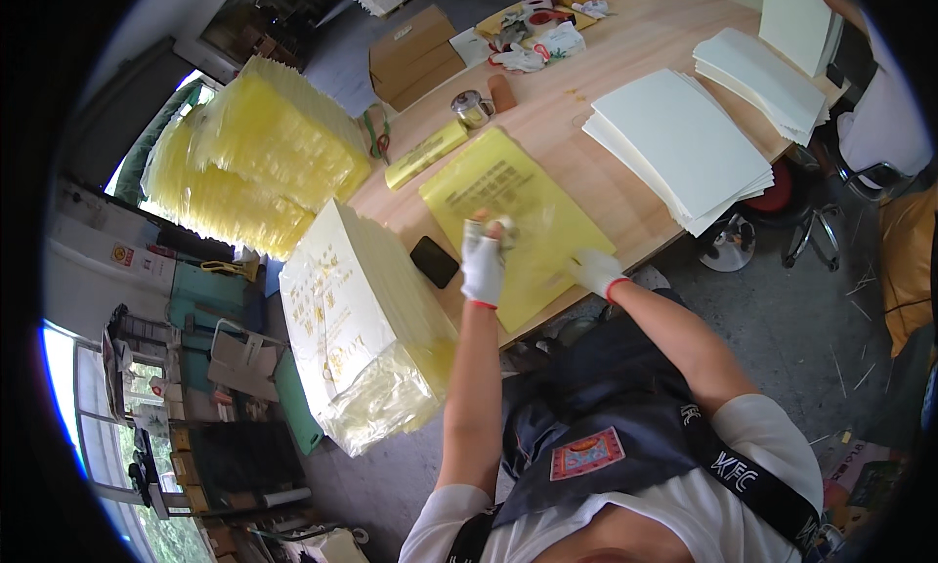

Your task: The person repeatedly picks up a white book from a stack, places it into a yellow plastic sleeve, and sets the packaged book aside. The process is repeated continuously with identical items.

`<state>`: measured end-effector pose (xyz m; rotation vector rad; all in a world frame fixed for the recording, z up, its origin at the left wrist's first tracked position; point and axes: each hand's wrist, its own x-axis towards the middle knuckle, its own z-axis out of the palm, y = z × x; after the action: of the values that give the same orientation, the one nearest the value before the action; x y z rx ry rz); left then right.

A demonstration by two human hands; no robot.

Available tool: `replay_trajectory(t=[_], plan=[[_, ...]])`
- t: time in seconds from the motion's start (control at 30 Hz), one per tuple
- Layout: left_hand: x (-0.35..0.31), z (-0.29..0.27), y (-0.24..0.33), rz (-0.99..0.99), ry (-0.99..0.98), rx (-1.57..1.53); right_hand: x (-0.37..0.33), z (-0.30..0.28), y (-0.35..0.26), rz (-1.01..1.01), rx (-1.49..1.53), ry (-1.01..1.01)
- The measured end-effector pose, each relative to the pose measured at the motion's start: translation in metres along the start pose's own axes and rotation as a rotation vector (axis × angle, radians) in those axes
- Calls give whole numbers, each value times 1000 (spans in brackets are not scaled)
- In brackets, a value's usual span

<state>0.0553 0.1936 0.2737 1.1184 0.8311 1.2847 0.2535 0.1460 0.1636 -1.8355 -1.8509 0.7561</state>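
A yellow plastic bag [532, 192] with dark print lies flat near the front edge of the wooden table. Over its left part is my left hand [484, 255], in a white glove with a red cuff, its fingers curled together; whether the bag's film is pinched in them is hard to see. My right hand [594, 272], gloved alike, rests at the bag's near right edge, its fingers blurred and partly hidden. Left of the bag lies a black phone [435, 262]. A narrow yellow packet [427, 155] sits beyond it.
At my left stand a tall stack of wrapped white sheets [337, 299] and piles of yellow bags [264, 143]. Stacks of white boards [679, 138] lie right. Farther back are a metal mug [471, 108], green-handled scissors [379, 138] and a cardboard box [415, 60]. Someone sits at the far right.
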Motion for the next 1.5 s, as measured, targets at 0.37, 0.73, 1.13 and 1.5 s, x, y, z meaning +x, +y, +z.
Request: replay_trajectory(t=[0.37, 0.73, 1.13, 1.5], plan=[[-41, 87, 1, 80, -346, 820, -40, -71, -59, 1, 1, -54], [-105, 118, -9, 402, -547, 971, -47, -66, -4, -458, 81, 101], [-59, 111, -60, -25, -358, 643, -58, -189, 159, -306, -663, 379], [-29, 144, -109, -820, -213, -515, -125, -177, 16, -502, -390, 143]])
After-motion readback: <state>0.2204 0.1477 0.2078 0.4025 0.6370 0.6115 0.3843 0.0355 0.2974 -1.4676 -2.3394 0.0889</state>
